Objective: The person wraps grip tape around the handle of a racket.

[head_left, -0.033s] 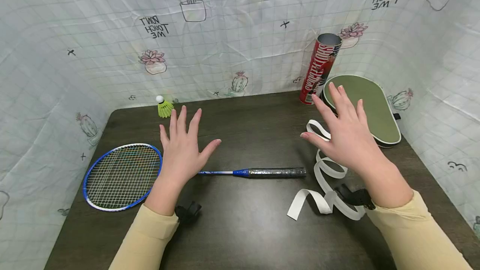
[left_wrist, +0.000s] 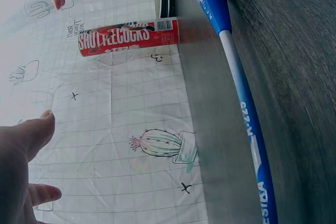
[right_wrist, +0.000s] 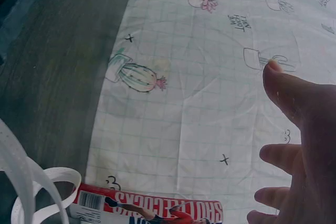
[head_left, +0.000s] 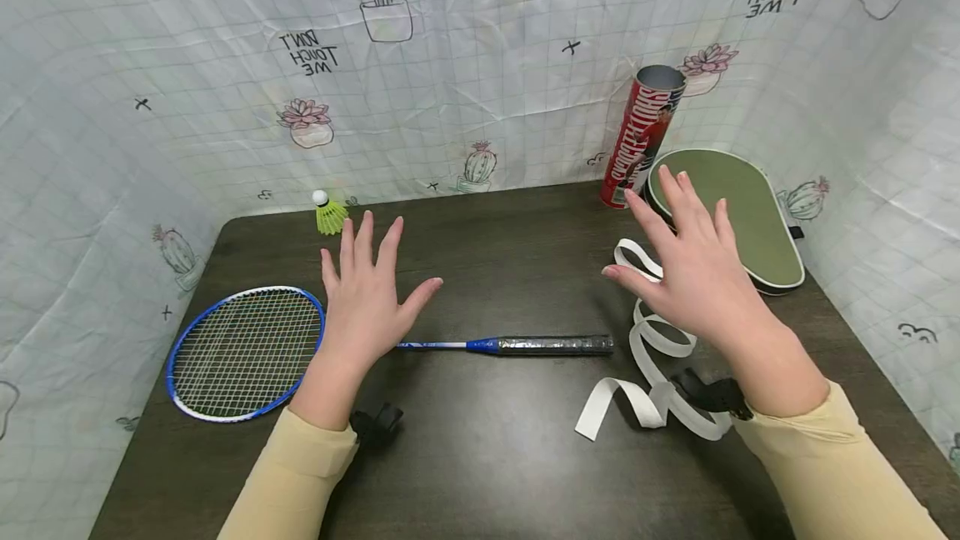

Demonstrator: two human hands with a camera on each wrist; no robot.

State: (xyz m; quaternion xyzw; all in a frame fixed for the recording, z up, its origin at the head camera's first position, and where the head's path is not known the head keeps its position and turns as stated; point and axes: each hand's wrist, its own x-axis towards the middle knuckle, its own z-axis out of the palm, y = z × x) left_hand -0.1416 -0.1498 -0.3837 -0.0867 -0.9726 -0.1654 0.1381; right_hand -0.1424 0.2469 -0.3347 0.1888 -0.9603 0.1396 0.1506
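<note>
My left hand [head_left: 365,307] hovers above the badminton racket [head_left: 246,354], fingers spread and holding nothing. It covers part of the shaft where it meets the head; the black-wrapped handle [head_left: 555,345] points right. On the other side, my right hand [head_left: 697,277] is held up with fingers apart, over a curled white ribbon [head_left: 647,407] and in front of an olive-green case [head_left: 731,198]. A red shuttlecock tube [head_left: 641,136] stands upright beside that case, its top end uncapped. Behind the left hand sits a yellow-green shuttlecock [head_left: 329,215], cork up.
The dark wooden table [head_left: 480,457] meets a white printed cloth [head_left: 465,90] at the back and both sides. Black straps with small devices [head_left: 377,425] sit at both wrists, below the sleeves' cuffs.
</note>
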